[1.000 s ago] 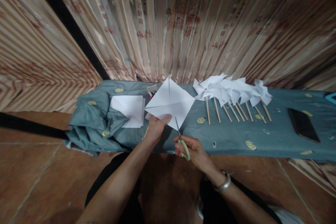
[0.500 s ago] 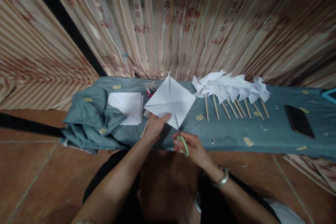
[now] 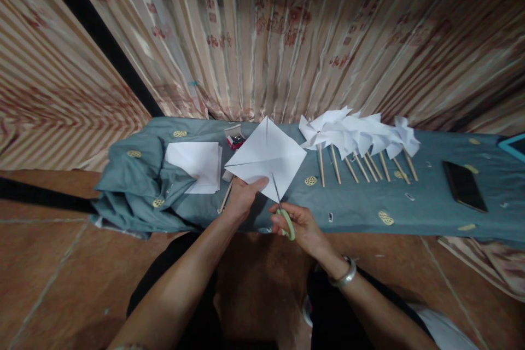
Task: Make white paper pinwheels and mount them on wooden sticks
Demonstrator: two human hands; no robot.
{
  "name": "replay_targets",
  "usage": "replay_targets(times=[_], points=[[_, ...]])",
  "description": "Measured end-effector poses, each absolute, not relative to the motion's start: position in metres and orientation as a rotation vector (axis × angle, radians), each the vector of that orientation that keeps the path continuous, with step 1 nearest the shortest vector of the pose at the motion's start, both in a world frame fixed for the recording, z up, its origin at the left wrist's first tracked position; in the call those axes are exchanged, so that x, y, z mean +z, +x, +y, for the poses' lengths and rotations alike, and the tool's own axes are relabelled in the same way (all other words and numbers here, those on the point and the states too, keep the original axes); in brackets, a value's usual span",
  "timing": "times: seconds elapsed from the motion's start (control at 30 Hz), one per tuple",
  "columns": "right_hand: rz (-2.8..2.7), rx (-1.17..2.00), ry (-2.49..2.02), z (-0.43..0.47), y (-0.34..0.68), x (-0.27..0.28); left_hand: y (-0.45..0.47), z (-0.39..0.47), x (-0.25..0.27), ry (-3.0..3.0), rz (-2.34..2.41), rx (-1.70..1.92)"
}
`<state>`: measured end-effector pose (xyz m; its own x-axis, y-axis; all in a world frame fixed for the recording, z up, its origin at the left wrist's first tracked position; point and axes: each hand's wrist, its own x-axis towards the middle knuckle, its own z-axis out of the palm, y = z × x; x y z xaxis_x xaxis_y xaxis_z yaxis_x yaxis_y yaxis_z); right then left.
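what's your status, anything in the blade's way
Left hand holding white paper square. Right hand holding green-handled scissors, blade at paper's near corner. Left thumb close beside blade.

The sheet of paper (image 3: 268, 147) is in the middle, over the worktop (image 3: 361, 210). The left hand (image 3: 245, 196) is at its near left edge. The right hand (image 3: 302, 224), with the scissors (image 3: 289, 225), is at its near corner. Left of the sheet lies the paper pile (image 3: 197, 161), with a bit of cloth (image 3: 174, 188) on its near left part. The small box (image 3: 235, 141) sits behind, between pile and sheet. Right of the sheet lie the pinwheels (image 3: 356, 134) in a row, sticks toward the person. Farther right is the phone (image 3: 465, 186). The curtain (image 3: 270, 65) hangs behind everything.
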<state>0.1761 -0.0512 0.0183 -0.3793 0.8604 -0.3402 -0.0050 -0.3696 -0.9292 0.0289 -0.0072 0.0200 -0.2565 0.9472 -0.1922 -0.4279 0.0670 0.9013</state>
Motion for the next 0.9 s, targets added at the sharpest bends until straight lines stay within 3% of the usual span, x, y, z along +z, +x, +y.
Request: replay_targets(times=[0.9], points=[[-1.215,1.811,-1.200,-0.0482,0.1766,0.0162,0.0287,-0.0135,0.0204,0.662,1.100,1.410]])
